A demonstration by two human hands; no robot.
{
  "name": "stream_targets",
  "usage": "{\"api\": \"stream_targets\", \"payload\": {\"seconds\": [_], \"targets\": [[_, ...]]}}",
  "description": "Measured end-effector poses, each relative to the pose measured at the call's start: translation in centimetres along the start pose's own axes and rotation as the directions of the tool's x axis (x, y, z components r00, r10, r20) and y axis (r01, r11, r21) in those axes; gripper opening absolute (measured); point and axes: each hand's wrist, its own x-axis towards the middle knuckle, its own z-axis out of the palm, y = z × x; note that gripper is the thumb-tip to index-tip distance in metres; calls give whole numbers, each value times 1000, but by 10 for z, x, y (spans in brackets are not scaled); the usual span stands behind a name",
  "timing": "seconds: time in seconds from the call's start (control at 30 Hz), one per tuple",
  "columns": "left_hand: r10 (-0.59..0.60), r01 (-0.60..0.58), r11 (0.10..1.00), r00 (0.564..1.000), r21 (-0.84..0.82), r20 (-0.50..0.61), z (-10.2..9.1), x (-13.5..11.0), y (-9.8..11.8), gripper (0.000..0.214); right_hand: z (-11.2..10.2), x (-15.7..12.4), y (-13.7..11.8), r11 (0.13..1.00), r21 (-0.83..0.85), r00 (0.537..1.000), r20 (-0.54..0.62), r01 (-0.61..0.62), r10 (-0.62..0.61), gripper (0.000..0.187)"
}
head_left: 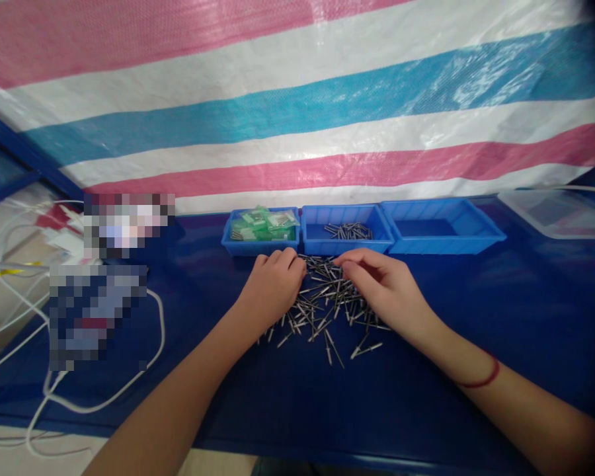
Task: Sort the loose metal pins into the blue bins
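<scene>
A loose pile of silvery blind rivets (322,311) is spread over the blue table between my hands. My left hand (276,284) is at the pile's left side, fingers curled down and closed; whatever is in them is hidden. On the right, my right hand (389,284) reaches over the pile with thumb and forefinger drawn together near its back edge. I cannot make out what sits between those fingertips. Just behind the pile, a blue bin (347,248) holds more rivets. Left of it, another blue bin (260,248) is filled with small green-and-clear plastic packets (265,223).
A third blue bin (446,244) stands at the right, with nothing visible inside. Beyond it lies a clear plastic lid or tray (550,215). White cables (161,324) and blurred-out items occupy the left. A striped plastic sheet (297,106) hangs behind the table (287,410).
</scene>
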Motion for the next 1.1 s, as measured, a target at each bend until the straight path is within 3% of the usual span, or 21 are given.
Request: {"api": "stream_targets", "payload": {"seconds": [0.17,0.33,0.5,0.63,0.87,1.1], "targets": [[26,-25,997,1000,-71,1,-13,-7,-3,24,1,-5,-6,918,-274,957,135,286,-257,15],[39,-57,947,997,-316,-65,-17,-12,-7,12,3,-6,-8,871,-311,921,220,380,-323,20],[88,-164,858,981,-486,-174,-20,-14,-2,8,4,-6,-6,821,-323,872,312,471,-377,18],[32,-117,804,987,-582,-154,-21,-15,3,9,5,-6,-7,820,-308,862,334,482,-381,15],[-128,30,708,988,-706,-87,-20,-13,8,14,6,-8,-11,893,-194,900,254,406,-354,12],[-187,22,620,975,-784,-120,-22,-13,11,13,4,-8,-13,936,-106,918,258,336,-300,14]]}}
